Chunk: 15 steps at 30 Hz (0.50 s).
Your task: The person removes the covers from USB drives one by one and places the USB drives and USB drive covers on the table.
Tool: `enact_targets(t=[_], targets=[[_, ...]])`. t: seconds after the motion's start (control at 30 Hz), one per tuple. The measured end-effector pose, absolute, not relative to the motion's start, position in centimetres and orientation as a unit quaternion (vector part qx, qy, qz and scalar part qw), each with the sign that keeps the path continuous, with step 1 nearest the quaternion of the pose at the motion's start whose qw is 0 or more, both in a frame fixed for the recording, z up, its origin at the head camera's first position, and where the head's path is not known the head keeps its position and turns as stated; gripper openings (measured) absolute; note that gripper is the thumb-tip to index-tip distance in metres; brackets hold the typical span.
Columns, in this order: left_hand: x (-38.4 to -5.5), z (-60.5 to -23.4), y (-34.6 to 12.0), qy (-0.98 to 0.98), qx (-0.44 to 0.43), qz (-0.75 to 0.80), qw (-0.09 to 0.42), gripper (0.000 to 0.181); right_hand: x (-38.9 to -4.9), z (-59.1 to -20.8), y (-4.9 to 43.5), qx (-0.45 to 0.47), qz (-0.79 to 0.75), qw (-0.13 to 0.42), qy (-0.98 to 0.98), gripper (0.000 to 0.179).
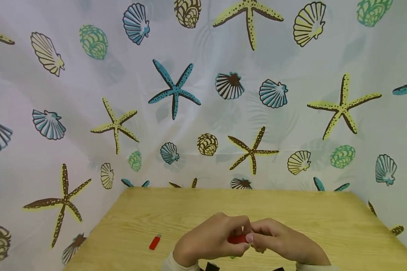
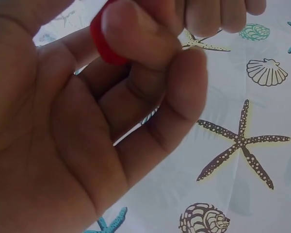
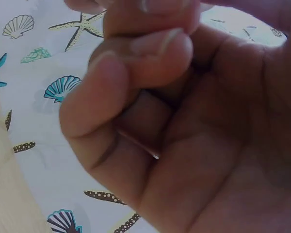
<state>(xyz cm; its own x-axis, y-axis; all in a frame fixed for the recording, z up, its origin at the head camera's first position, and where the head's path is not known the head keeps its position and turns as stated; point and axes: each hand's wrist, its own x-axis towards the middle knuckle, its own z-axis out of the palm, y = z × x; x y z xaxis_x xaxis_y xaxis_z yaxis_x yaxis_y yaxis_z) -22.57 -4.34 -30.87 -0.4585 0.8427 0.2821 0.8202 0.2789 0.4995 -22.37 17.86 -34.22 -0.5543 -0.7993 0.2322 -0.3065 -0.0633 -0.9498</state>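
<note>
My left hand (image 1: pixel 211 237) grips a small red plastic piece (image 1: pixel 236 239) between thumb and fingers, above the table. In the left wrist view the red piece (image 2: pixel 105 41) shows beside the thumb, mostly covered by the fingers. My right hand (image 1: pixel 285 239) meets it from the other side, its thumb and curled fingertips pinching the right end. The right wrist view shows the right hand's fingers (image 3: pixel 136 73) bent inward; they hide what lies between them. To the left, a red USB stick (image 1: pixel 154 242) with a bare metal plug lies on the table.
A bit of something green (image 1: pixel 233 257) peeks out below the hands. The light wooden table (image 1: pixel 176 207) runs back to a white curtain (image 1: pixel 203 116) printed with shells and starfish, which also closes in both sides. Dark straps show at the bottom edge.
</note>
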Motion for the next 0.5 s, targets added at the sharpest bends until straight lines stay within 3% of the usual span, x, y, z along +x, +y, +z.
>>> enact_targets(t=[0.5], targets=[[-24.1, -32.0, -4.1, 0.769, 0.540, 0.340, 0.027, 0.010, -23.2, -34.9, 18.1, -0.430, -0.612, 0.182, 0.638, 0.026]])
